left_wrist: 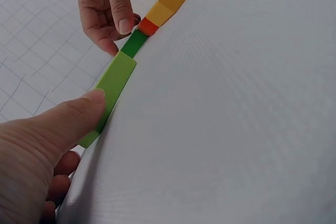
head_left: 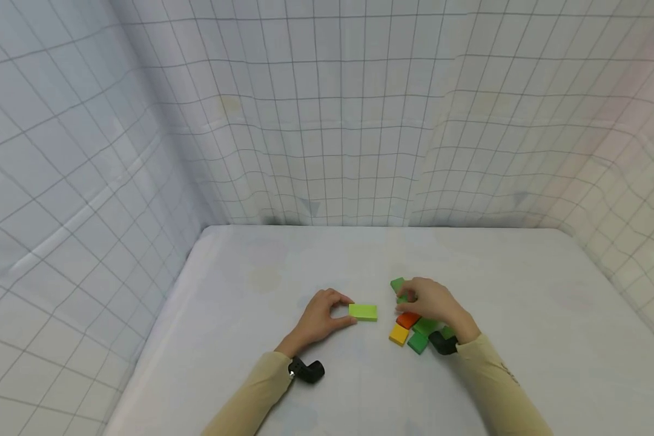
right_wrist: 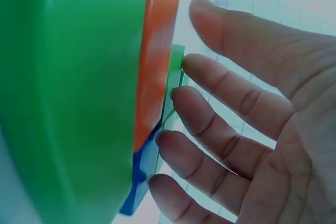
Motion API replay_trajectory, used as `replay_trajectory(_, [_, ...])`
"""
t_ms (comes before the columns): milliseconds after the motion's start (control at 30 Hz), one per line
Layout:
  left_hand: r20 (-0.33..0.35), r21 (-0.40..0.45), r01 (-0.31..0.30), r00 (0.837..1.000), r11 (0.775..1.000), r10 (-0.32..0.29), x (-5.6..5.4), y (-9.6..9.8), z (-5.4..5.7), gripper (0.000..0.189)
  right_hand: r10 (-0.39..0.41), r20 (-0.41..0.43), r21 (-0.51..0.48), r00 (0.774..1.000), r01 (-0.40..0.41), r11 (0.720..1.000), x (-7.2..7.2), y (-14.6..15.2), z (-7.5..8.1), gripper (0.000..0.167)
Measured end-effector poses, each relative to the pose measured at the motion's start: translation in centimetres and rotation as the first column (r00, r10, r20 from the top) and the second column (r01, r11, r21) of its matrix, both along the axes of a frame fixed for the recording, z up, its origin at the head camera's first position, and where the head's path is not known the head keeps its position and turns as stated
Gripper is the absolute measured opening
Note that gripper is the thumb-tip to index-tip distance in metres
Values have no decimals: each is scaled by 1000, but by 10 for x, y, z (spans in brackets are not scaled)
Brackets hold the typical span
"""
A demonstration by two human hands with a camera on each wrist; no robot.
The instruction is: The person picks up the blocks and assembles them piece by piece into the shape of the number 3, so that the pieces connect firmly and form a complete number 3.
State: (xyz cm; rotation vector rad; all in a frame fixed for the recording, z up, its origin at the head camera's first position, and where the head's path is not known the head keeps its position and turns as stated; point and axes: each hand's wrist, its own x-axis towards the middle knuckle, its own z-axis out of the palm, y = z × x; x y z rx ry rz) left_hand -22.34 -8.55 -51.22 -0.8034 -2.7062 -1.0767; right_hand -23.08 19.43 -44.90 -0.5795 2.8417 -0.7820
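On the white table, a light green rectangular block (head_left: 363,312) lies flat by my left hand (head_left: 320,315). My left thumb and a finger pinch its left end; the left wrist view shows the thumb (left_wrist: 84,109) against its side. Over the group of coloured blocks is my right hand (head_left: 432,300), palm down, with bent, spread fingers. In the right wrist view its fingertips (right_wrist: 189,106) are at a green block (right_wrist: 176,72) and a blue block (right_wrist: 144,171), while the thumb stands apart; contact is hard to tell. It hides part of the group in the head view.
Near the right hand are an orange-red block (head_left: 407,320), a yellow block (head_left: 399,334), a dark green block (head_left: 418,343) and a green block (head_left: 396,284) farther back. Grid-patterned white cloth (head_left: 327,121) hangs behind the table and along both sides.
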Motion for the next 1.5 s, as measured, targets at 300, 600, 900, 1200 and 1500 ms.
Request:
replay_trajectory(300, [-4, -3, 2, 1000, 1000, -2, -1, -1, 4, 35, -87, 17, 29, 996, 86, 996, -4, 7, 2, 32])
replay_trajectory(600, [2, 3, 7, 1000, 1000, -8, -2, 1, 7, 35, -172, 1, 94, 985, 171, 981, -3, 5, 6, 41])
replay_trajectory(900, [-1, 5, 2, 1000, 1000, -2, -2, -1, 5, 35, -85, -9, 93, 996, 86, 992, 0, -13, 8, 35])
replay_trajectory(1200, [45, -5, -7, 999, 1000, 8, 0, 0, 0, 35, -12, -15, 74, 1000, 13, 997, 5, -30, 2, 26])
replay_trajectory(1500, [16, 17, -3, 1000, 1000, 2, 0, 0, 0, 34, 27, -35, 74, 999, -25, 997, 6, -33, 0, 27])
